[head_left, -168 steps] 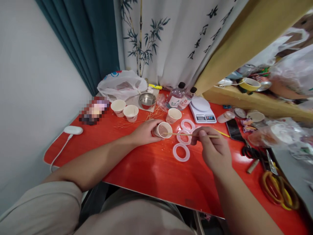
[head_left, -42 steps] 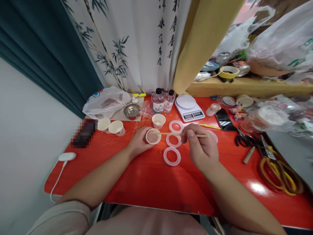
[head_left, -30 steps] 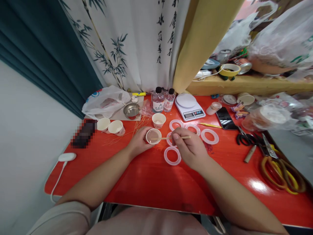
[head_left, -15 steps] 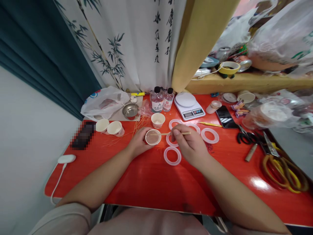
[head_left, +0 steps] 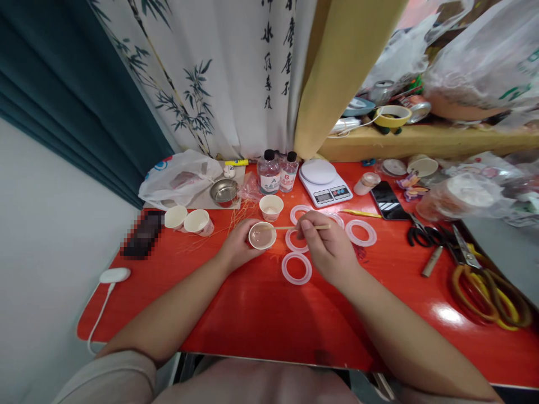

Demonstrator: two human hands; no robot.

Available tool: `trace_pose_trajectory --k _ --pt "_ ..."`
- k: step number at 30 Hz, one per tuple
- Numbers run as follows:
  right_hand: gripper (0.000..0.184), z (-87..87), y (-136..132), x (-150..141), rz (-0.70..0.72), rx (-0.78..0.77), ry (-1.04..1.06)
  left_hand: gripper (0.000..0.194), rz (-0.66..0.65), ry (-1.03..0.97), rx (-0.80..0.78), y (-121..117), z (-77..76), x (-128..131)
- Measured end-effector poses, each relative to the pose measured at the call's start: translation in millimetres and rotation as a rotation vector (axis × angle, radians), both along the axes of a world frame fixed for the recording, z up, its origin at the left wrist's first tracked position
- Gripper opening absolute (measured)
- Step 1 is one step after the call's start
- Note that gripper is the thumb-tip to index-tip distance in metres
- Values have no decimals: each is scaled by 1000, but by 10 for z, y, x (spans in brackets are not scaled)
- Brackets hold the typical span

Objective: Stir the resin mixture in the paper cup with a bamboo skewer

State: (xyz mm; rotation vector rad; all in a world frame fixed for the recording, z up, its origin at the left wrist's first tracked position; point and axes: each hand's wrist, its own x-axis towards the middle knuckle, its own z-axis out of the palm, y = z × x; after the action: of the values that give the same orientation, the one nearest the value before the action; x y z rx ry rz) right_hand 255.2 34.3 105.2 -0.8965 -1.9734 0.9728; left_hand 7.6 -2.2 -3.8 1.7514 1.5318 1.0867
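My left hand [head_left: 241, 247] is wrapped round a small paper cup [head_left: 261, 238] that holds a pinkish, see-through liquid. Between the fingers of my right hand [head_left: 326, 245] is a thin wooden stick [head_left: 283, 228], its far end inside the cup. Under and around my right hand lie several pale pink ring-shaped molds, among them a near ring mold [head_left: 297, 280] and a right-hand ring mold [head_left: 361, 244]. Just behind the held cup stands another paper cup [head_left: 271, 209].
Behind are bottle A [head_left: 269, 174], bottle B [head_left: 288, 173] and a white kitchen scale [head_left: 325, 184]. Two paper cups [head_left: 197, 223] and a metal bowl [head_left: 224, 193] stand left. On the right lie a phone [head_left: 388, 201], scissors [head_left: 484, 280] and a yellow tool [head_left: 357, 213].
The stick has shifted a little within the cup, and its tip now reaches the cup's far side. Both hands stay nearly in place; the view has moved slightly.
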Motion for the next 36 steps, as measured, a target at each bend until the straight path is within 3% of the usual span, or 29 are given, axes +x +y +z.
trace_pose_trajectory --k 4,10,19,24,30,36 --pt "36 -8 1 9 -49 -50 66 57 21 -14 1 -11 12 11" --pt "27 31 29 62 -201 -154 412 63 16 -23 7 -30 13 2" --pt "24 147 30 123 -254 -85 544 68 12 -4 17 -49 38 -4" --pt "28 61 4 14 -205 -192 401 65 10 5 39 -46 64 4" --pt "48 -205 247 -101 -73 -509 340 64 -3 -20 -68 -67 119 6" --pt "55 -226 348 -19 55 -526 335 69 -25 -139 -129 -104 238 41"
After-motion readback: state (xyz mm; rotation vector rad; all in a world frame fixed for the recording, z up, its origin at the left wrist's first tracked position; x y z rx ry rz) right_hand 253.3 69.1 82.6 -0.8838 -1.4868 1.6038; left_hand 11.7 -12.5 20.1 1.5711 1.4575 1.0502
